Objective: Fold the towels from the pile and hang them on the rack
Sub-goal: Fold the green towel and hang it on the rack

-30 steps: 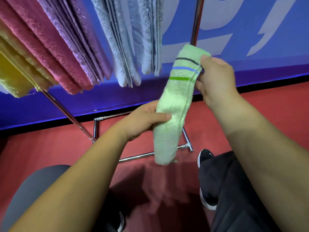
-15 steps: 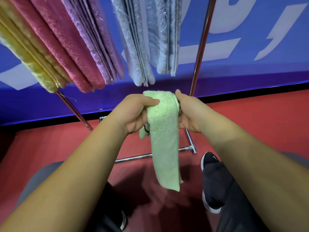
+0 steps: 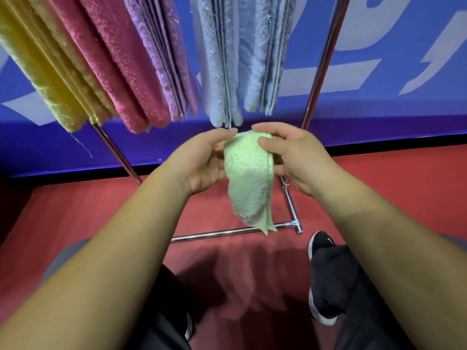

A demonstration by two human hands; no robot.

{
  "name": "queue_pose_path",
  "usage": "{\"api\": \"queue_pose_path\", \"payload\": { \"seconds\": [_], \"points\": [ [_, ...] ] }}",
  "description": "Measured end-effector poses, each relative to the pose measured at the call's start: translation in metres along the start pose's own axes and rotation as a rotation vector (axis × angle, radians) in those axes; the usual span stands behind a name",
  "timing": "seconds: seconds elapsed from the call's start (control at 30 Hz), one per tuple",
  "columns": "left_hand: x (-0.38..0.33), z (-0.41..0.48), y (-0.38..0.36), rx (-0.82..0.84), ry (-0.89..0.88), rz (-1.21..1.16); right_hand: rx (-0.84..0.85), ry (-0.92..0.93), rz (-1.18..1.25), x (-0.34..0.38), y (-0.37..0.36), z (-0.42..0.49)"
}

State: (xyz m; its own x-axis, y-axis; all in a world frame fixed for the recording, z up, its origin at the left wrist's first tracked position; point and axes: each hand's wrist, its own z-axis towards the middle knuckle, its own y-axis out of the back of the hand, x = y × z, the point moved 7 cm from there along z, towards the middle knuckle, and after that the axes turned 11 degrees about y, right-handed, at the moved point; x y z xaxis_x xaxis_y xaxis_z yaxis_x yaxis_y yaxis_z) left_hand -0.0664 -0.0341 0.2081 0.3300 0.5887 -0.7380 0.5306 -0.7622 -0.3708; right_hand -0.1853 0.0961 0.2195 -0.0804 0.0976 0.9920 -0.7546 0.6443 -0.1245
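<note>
Head camera, looking down: two bare arms reach forward from the bottom of the picture. Under them are legs in dark trousers (image 3: pixel 336 279) and a black shoe with a white sole (image 3: pixel 319 245), standing on the red floor (image 3: pixel 75 210).

A little farther out, both hands meet at the middle. Between them hangs the light green fluffy towel (image 3: pixel 249 178). It is folded into a narrow strip. Its top is up at the fingers and its loose end hangs down in the air, in front of the low bar of the shiny metal rack (image 3: pixel 214 234).

The right hand (image 3: pixel 295 157) pinches the top of the green towel. Its thumb presses on the front and its curled fingers go round the back. The left hand (image 3: pixel 199 162) is mostly open. Its fingers are nearly straight and lie against the left edge of the towel, with the thumb up by the top corner.

Past the hands, the rack's two slanted poles go up from the floor. Folded towels hang side by side from the top of the rack, just above the hands. From left to right they are yellow towels (image 3: pixel 43 72), pink towels (image 3: pixel 113 66), purple towels (image 3: pixel 161 54) and pale blue towels (image 3: pixel 235 51). The pale blue ones end just above the green towel.

Farthest back is a blue wall with big white shapes (image 3: pixel 404 117).
</note>
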Motion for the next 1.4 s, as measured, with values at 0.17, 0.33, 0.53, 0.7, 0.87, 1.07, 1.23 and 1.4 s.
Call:
{"api": "queue_pose_path", "payload": {
  "seconds": [0.17,0.33,0.53,0.7,0.87,1.07,1.23,1.4],
  "points": [
    [0.008,-0.001,-0.008,0.0,-0.036,0.357,-0.123,0.053,0.06,0.009,0.013,-0.001],
    [0.001,0.003,-0.016,0.054,-0.199,0.329,-0.076,-0.031,0.083,0.004,0.013,-0.002],
    [-0.007,-0.001,-0.012,-0.137,-0.3,0.492,-0.07,-0.075,0.163,-0.001,0.011,-0.002],
    [-0.018,-0.031,-0.002,-0.844,-0.547,0.932,-0.154,-0.046,0.173,-0.001,0.003,-0.006],
    [0.028,-0.02,-0.023,-0.549,-0.306,0.875,-0.259,-0.037,0.276,0.005,-0.004,-0.015],
    [0.043,-0.017,-0.049,-0.553,-0.494,0.935,-0.359,-0.047,0.355,0.009,-0.007,-0.035],
    [0.049,-0.015,-0.045,-0.644,-0.516,0.924,-0.391,-0.028,0.339,0.016,0.004,-0.049],
    [0.039,-0.033,-0.053,-0.643,-0.576,0.957,-0.357,0.123,-0.289,0.028,0.029,-0.059]
  ]
}}
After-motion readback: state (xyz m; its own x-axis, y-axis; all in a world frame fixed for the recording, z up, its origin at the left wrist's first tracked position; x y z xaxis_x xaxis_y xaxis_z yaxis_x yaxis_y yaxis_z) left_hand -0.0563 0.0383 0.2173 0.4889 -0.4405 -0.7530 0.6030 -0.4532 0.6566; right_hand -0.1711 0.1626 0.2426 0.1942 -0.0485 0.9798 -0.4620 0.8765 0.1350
